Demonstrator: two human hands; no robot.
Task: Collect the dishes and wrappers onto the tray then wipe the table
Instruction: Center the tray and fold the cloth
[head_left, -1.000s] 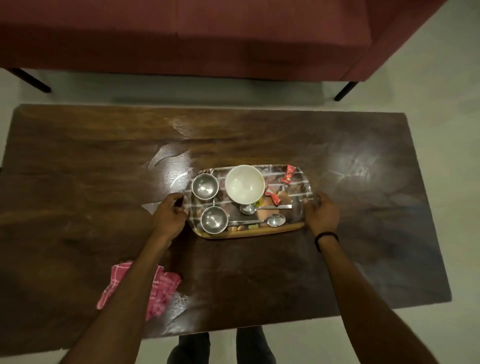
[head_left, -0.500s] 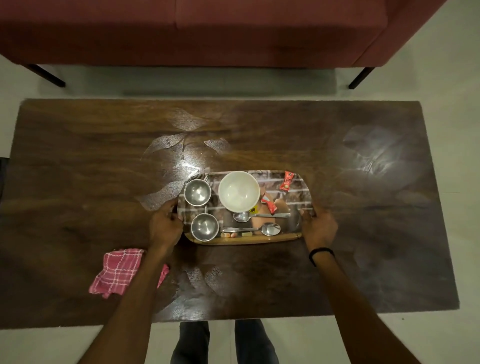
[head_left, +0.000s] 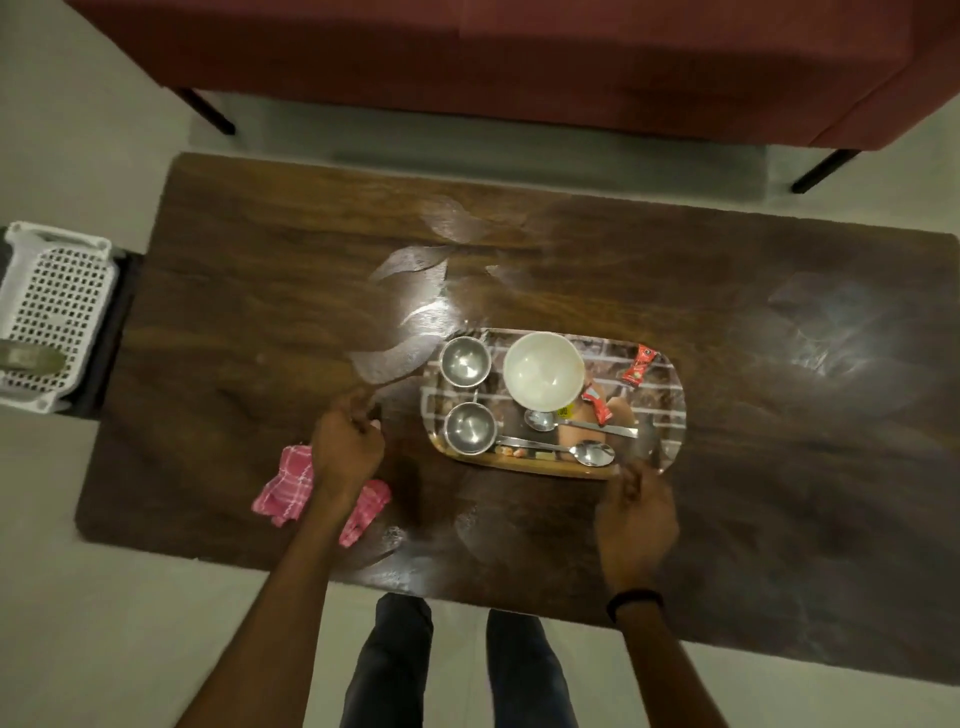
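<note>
A patterned tray (head_left: 667, 415) rests on the dark wooden table (head_left: 249, 332). On it stand a white bowl (head_left: 543, 369) and two small steel bowls (head_left: 466, 361) (head_left: 470, 427), with two spoons (head_left: 592, 453) (head_left: 540, 418) and red wrappers (head_left: 638, 365) (head_left: 597, 402). My left hand (head_left: 345, 441) is off the tray to its left, fingers curled and holding nothing, its wrist over a pink checked cloth (head_left: 291, 483). My right hand (head_left: 636, 514) hovers just in front of the tray's near right corner, blurred, fingers loosely spread, not gripping it.
A white perforated basket (head_left: 52, 312) stands on the floor past the table's left end. A red sofa (head_left: 519, 62) runs along the far side. Damp wipe streaks (head_left: 405, 358) shine left of the tray. My legs (head_left: 457, 670) stand at the near edge.
Both hands let go of the tray's ends and drew back toward me. The left hand now sits over the pink cloth. The view shifted, showing the basket.
</note>
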